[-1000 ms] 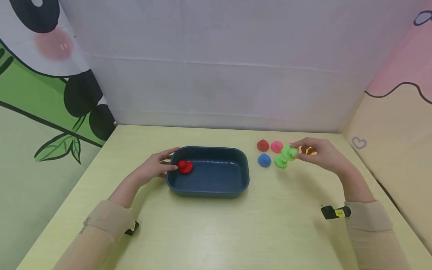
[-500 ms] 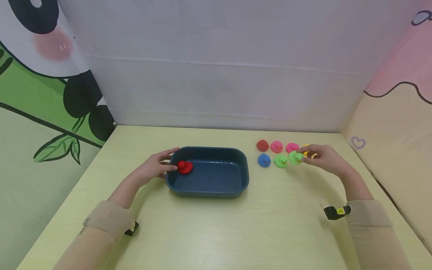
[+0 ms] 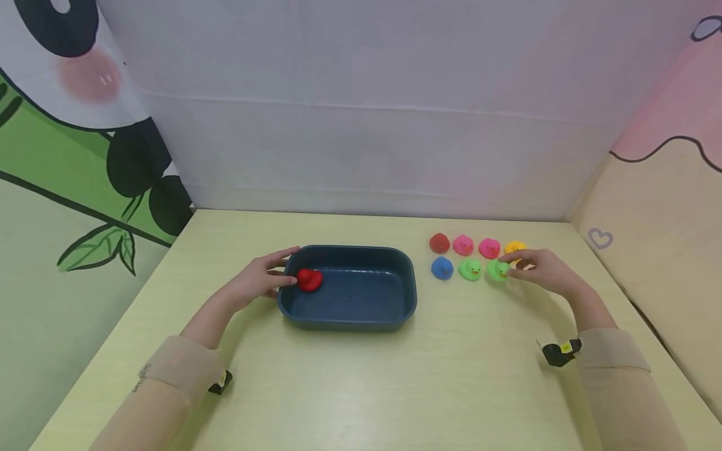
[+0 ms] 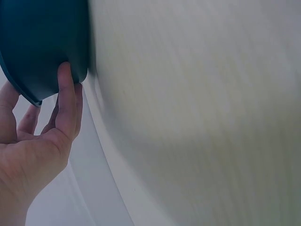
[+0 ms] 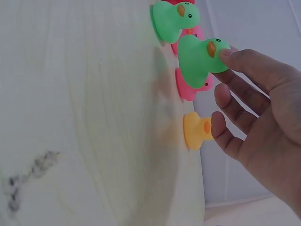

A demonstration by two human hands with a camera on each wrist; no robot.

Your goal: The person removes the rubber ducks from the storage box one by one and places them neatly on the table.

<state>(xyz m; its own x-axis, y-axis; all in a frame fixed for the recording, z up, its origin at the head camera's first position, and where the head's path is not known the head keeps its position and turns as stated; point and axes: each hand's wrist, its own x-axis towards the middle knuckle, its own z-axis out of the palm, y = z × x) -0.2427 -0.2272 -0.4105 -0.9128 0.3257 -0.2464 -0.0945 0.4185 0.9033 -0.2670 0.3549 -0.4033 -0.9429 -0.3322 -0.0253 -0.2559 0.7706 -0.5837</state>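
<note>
My left hand (image 3: 256, 280) grips the left end of a dark blue basin (image 3: 350, 324), thumb over the rim and fingers against the outer wall, as the left wrist view (image 4: 47, 122) also shows. A red rubber duck (image 3: 309, 280) sits inside at that end. Between right thumb and forefinger, my right hand (image 3: 544, 270) pinches a green rubber duck (image 5: 197, 59) by its head, low over the table at the right end of the front row. Left of it stand another green duck (image 3: 470, 269) and a blue duck (image 3: 442, 268).
Behind them is a row with a red duck (image 3: 439, 243), two pink ducks (image 3: 464, 245) and a yellow duck (image 3: 514, 247) partly covered by my right hand. A white wall panel (image 3: 361, 156) borders the table's (image 3: 361, 388) far edge; printed panels flank both sides.
My right hand has moved the green duck right and down, from above the other green duck to a spot beside it. The left hand and basin have stayed put.
</note>
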